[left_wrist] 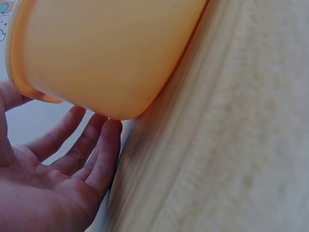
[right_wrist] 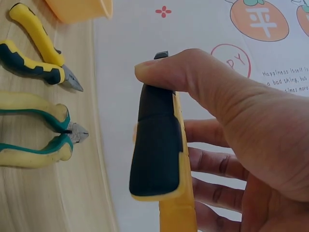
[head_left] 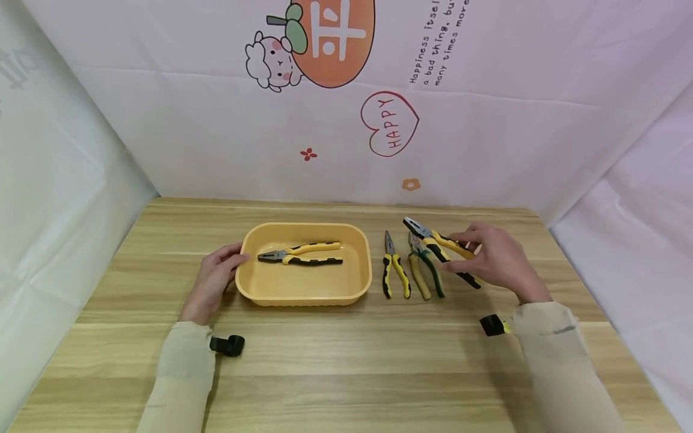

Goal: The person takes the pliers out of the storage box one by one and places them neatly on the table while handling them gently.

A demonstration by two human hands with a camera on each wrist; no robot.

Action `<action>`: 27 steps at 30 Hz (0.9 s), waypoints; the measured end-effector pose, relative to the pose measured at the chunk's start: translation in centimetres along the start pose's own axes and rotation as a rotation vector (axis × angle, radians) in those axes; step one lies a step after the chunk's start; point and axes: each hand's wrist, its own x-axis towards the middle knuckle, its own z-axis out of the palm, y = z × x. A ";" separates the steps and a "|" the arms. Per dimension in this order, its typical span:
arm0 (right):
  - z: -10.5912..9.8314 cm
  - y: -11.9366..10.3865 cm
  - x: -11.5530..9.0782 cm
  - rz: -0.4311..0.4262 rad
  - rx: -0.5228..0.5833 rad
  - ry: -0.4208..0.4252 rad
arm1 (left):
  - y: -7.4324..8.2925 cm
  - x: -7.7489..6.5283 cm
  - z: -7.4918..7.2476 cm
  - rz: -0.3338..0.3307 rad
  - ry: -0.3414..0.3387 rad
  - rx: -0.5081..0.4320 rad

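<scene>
My right hand holds a pair of yellow-and-black combination pliers by the handles, thumb on one side and fingers on the other. They are raised off the table, jaws to the upper left. Below and left of them lie green-and-cream diagonal cutters, partly covered in the head view, and yellow-and-black long-nose pliers. My left hand grips the left end of a yellow plastic basin, thumb over the rim and fingertips against the outer wall. Inside the basin lies another pair of yellow-and-black pliers.
The wood-grain table extends in front of the basin and to both sides. Behind it rises a printed white cloth, with more white cloth at left and right. A small black device sits at the left wrist, another at the right.
</scene>
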 end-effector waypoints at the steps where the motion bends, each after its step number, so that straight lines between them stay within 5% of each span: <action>1: 0.0 0.1 0.0 0.004 0.002 0.000 | 0.0 0.0 0.0 -0.002 0.000 -0.001; 16: 1.0 0.3 -0.3 0.234 0.042 0.033 | 0.1 0.0 0.0 -0.002 -0.003 0.009; 27: 1.7 1.2 -0.7 0.319 0.052 0.041 | 0.0 0.0 0.1 -0.013 0.010 0.015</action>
